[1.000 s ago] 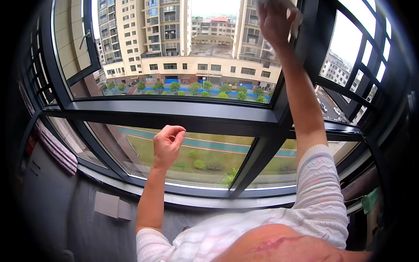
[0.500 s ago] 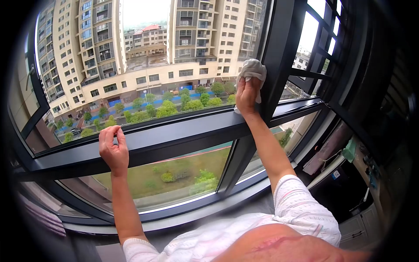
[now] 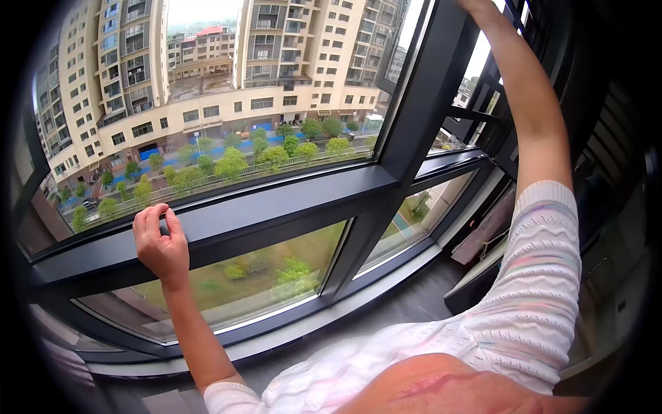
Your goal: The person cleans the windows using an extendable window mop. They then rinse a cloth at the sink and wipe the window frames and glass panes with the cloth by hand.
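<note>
Presently, curled fingers (image 3: 152, 221) with the thumb close by are shown on the left hand (image 3: 163, 247); whether anything is pinched cannot be told. Behind them is set a dark rail (image 3: 289, 200); above, the window pane (image 3: 227, 131). High to their right, near an upright post (image 3: 417, 110), the right hand (image 3: 476, 5) is cropped, its fingers unseen. How much is done or left cannot be judged. Against the earlier view, the right hand is raised, the white cloth lost to sight.

Head-worn view, facing window (image 3: 276, 200) (tilted down)
</note>
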The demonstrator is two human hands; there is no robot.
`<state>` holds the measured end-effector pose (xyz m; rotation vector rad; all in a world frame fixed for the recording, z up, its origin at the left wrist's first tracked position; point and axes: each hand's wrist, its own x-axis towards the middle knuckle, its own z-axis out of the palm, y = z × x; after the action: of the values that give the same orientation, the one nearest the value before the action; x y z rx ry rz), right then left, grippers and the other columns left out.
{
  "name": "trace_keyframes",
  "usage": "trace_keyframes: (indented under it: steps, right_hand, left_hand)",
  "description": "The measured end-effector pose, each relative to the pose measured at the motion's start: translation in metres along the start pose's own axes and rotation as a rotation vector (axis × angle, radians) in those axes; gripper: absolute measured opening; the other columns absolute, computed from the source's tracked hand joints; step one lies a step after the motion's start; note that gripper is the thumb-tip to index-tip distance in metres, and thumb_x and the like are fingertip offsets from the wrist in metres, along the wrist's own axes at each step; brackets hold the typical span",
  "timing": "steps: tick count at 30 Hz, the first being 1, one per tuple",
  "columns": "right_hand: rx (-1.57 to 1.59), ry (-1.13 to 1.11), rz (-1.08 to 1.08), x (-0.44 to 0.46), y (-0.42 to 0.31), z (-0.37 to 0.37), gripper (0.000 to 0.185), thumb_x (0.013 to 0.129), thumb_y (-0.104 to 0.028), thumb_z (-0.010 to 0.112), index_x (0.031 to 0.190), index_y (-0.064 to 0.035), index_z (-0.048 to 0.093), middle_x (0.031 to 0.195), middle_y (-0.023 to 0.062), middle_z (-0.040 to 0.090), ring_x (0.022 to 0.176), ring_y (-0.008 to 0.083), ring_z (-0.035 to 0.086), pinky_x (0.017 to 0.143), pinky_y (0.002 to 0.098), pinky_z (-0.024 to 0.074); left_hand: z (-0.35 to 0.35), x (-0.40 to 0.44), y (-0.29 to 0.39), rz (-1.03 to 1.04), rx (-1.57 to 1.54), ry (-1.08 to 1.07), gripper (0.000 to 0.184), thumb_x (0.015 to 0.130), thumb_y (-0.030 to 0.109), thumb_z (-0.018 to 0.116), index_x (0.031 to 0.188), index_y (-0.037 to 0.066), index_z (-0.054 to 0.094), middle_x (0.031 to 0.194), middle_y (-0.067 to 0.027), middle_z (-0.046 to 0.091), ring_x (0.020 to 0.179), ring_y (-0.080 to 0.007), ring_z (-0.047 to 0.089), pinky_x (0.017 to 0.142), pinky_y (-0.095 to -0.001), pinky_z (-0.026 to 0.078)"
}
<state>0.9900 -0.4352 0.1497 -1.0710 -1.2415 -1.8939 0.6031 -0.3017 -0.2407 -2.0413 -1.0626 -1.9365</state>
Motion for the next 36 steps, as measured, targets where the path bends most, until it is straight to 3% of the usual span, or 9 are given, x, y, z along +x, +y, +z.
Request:
trace_keyframes:
  steps: [2, 3, 9, 13, 15, 18, 19, 25, 36]
  right_hand:
    - [-0.053, -0.057, -0.1, -0.065, -0.023, -0.023, 0.008, 0.077, -0.003, 0.046, 0.082, -0.0062, 0.051, 0.086, 0.0088, 0.053, 0.085, 0.0247, 0.049, 0.079, 0.0366, 0.0395]
    - [-0.528, -0.638, -0.509, -0.122, -0.005, -0.041, 0.024, 0.076, -0.012, 0.049, 0.093, 0.0005, 0.06, 0.11, 0.0183, 0.056, 0.106, 0.0324, 0.05, 0.101, 0.046, 0.0267]
    - [0.221, -1.134, -0.389, -0.306, -0.087, -0.122, 0.019, 0.072, -0.011, 0.054, 0.084, -0.0044, 0.066, 0.089, 0.0077, 0.065, 0.097, 0.0195, 0.058, 0.104, 0.0356, 0.0301]
    - [-0.184, -0.928, -0.4, -0.13, -0.006, -0.064, 0.015, 0.078, -0.02, 0.055, 0.073, -0.0092, 0.065, 0.078, 0.0067, 0.067, 0.082, 0.015, 0.063, 0.099, 0.036, 0.0344]
    - [-0.279, -0.939, 0.106, -0.03, 0.024, -0.034, 0.013, 0.08, -0.017, 0.054, 0.082, -0.0085, 0.063, 0.077, 0.0088, 0.066, 0.08, 0.0223, 0.063, 0.094, 0.0388, 0.0377]
    - [0.25, -0.521, 0.022, -0.044, 0.031, -0.016, 0.008, 0.079, -0.012, 0.056, 0.085, -0.0072, 0.058, 0.088, 0.0075, 0.057, 0.09, 0.0253, 0.05, 0.082, 0.0372, 0.0373]
    - [-0.369, -0.639, -0.454, -0.093, 0.027, -0.032, 0.012, 0.079, -0.015, 0.054, 0.082, -0.0071, 0.062, 0.076, 0.0101, 0.064, 0.078, 0.0245, 0.062, 0.096, 0.0399, 0.0365]
    - [0.145, -0.999, -0.448, -0.327, -0.105, -0.132, 0.018, 0.069, -0.011, 0.053, 0.08, -0.0016, 0.063, 0.089, 0.0099, 0.063, 0.095, 0.0232, 0.058, 0.101, 0.0379, 0.031]
    - [-0.087, -0.801, -0.539, -0.218, -0.045, -0.092, 0.021, 0.077, -0.008, 0.05, 0.092, -0.0096, 0.064, 0.096, 0.0042, 0.064, 0.102, 0.0167, 0.056, 0.1, 0.0326, 0.0327]
  left_hand:
    - [-0.001, 0.0, -0.001, -0.003, -0.001, -0.007, 0.008, 0.076, 0.003, 0.061, 0.083, 0.005, 0.06, 0.083, -0.0074, 0.057, 0.079, -0.026, 0.056, 0.069, -0.0337, 0.046]
    - [-0.001, -0.001, 0.0, -0.009, -0.009, -0.016, 0.008, 0.076, 0.003, 0.061, 0.083, 0.005, 0.06, 0.083, -0.0074, 0.057, 0.079, -0.026, 0.056, 0.069, -0.0337, 0.046]
    - [0.0, -0.004, -0.001, 0.026, -0.013, -0.037, 0.008, 0.075, 0.004, 0.061, 0.082, 0.005, 0.06, 0.082, -0.0074, 0.057, 0.077, -0.0268, 0.055, 0.068, -0.0348, 0.046]
    - [0.001, -0.004, 0.001, -0.014, 0.035, -0.035, 0.005, 0.078, 0.004, 0.06, 0.082, 0.004, 0.06, 0.082, -0.0078, 0.058, 0.078, -0.0262, 0.056, 0.069, -0.033, 0.046]
    - [0.002, -0.003, 0.0, -0.025, 0.056, -0.022, 0.005, 0.077, 0.005, 0.06, 0.083, 0.005, 0.06, 0.082, -0.0077, 0.058, 0.079, -0.0262, 0.056, 0.069, -0.033, 0.046]
    - [0.001, -0.004, -0.001, -0.036, 0.049, -0.027, 0.005, 0.078, 0.005, 0.06, 0.083, 0.005, 0.061, 0.083, -0.0075, 0.058, 0.079, -0.026, 0.057, 0.068, -0.033, 0.046]
    - [0.001, -0.004, -0.001, -0.025, 0.048, -0.015, 0.005, 0.077, 0.005, 0.06, 0.082, 0.005, 0.06, 0.082, -0.0072, 0.058, 0.078, -0.0262, 0.056, 0.068, -0.0334, 0.046]
    - [0.002, -0.005, -0.006, 0.014, 0.074, -0.033, 0.005, 0.076, 0.008, 0.062, 0.081, 0.007, 0.062, 0.08, -0.0058, 0.058, 0.075, -0.025, 0.056, 0.066, -0.0334, 0.046]
    - [0.0, -0.003, -0.01, -0.007, 0.112, -0.053, 0.005, 0.078, 0.011, 0.063, 0.081, 0.007, 0.065, 0.08, -0.0042, 0.061, 0.074, -0.0213, 0.06, 0.064, -0.0301, 0.048]
